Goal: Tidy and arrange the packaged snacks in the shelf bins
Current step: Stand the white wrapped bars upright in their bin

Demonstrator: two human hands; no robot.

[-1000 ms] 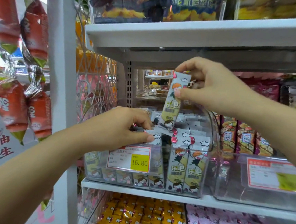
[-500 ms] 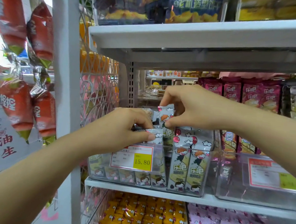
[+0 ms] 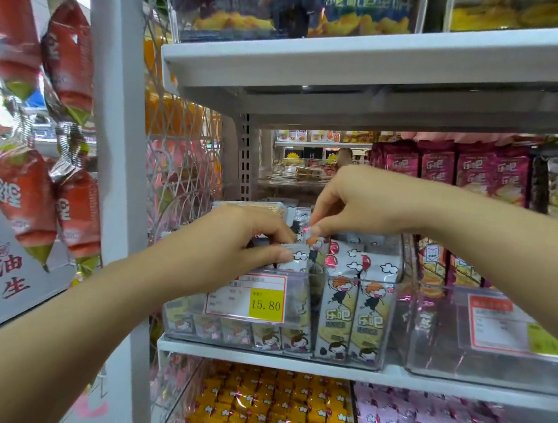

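**In the clear bin, a packet on its way into a narrow gap**

On the white metal shelf point(image 3: 255, 360), a clear plastic bin point(image 3: 342, 279) carrying a white-and-yellow price label point(image 3: 246, 299) holds silver foil snack packets printed with an orange-haired cartoon figure. The right hand point(image 3: 357, 202) is clamped, thumb against forefinger, on the top edge of one silver foil packet point(image 3: 315, 245). That packet hangs upright and is partly down in the slot between the bin's left row and the two upright front packets point(image 3: 338, 307) on the right. The left hand point(image 3: 233, 241) has its thumb and curled fingers closed round the top of the left row packet point(image 3: 295, 258), apparently holding that row aside to keep the slot open.

The step looks like seating this one packet so it stands in line with the others. The gap is tight, so the thin foil could buckle or slant if it is pushed from the top edge alone. If the left hand lets go early, the row it holds may lean across and trap the packet crooked. A packet dropped too soon could slide flat to the floor of the bin, behind the label, where it would be hard to see. Pressing sideways may also topple the front packets against the bin's right wall.
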